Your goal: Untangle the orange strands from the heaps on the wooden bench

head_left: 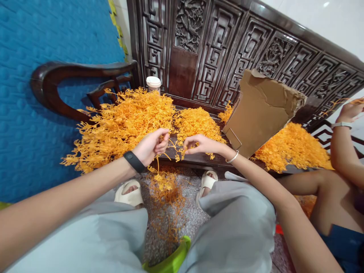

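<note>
My left hand, with a black band on its wrist, is closed on a branched orange plastic strip whose thin stems stick out below and beside the fingers. My right hand, wearing a pale bracelet, pinches at small orange plastic bits at the strip's right end. To the left and behind my left hand rises a large heap of branched orange strips. Just beyond my right hand lies a lower pile of small orange pieces. Exactly what sits between my right fingertips is partly hidden.
A cardboard sheet stands upright on the dark wooden bench, with another orange heap beyond it. A white-lidded cup is behind the left heap. Orange scraps litter the floor between my feet. At right, another person's hand holds orange strands.
</note>
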Motion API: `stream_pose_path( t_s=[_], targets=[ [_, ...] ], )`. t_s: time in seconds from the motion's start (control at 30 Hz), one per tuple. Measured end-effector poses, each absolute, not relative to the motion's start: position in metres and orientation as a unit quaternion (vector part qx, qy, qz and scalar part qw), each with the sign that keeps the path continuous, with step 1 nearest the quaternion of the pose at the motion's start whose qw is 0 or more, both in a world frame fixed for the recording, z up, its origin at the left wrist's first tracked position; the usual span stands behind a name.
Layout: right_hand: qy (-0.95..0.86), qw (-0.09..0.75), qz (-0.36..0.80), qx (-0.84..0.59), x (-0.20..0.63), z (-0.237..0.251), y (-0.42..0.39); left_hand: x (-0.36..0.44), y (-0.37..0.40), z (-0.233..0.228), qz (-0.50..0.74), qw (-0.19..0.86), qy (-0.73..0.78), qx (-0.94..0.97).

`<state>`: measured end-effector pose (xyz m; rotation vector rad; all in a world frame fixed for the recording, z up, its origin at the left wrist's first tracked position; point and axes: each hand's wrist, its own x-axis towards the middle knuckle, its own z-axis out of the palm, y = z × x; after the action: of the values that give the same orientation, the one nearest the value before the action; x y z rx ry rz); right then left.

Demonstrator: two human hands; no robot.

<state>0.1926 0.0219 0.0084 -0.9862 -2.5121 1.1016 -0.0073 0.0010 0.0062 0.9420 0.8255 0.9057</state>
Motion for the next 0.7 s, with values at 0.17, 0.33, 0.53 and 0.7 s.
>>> stream_pose_path(
  t_s=[0.17,0.33,0.53,0.7],
  targets=[
    [-0.830,0.215,0.348,-0.379,0.196,0.005,0.023,-0.010,0.004,0.005,0.414,0.715,0.376,0.421],
    [-0.772,0.328,0.322,-0.440,0.213,0.001,0.037,-0.013,0.004,0.005,0.398,0.716,0.377,0.433],
    [-0.658,0.443,0.308,-0.526,0.223,-0.010,0.055,0.002,-0.007,0.001,0.363,0.700,0.389,0.476],
    [-0.608,0.475,0.286,-0.568,0.214,-0.016,0.070,0.017,-0.007,-0.005,0.381,0.701,0.399,0.452]
  ],
)
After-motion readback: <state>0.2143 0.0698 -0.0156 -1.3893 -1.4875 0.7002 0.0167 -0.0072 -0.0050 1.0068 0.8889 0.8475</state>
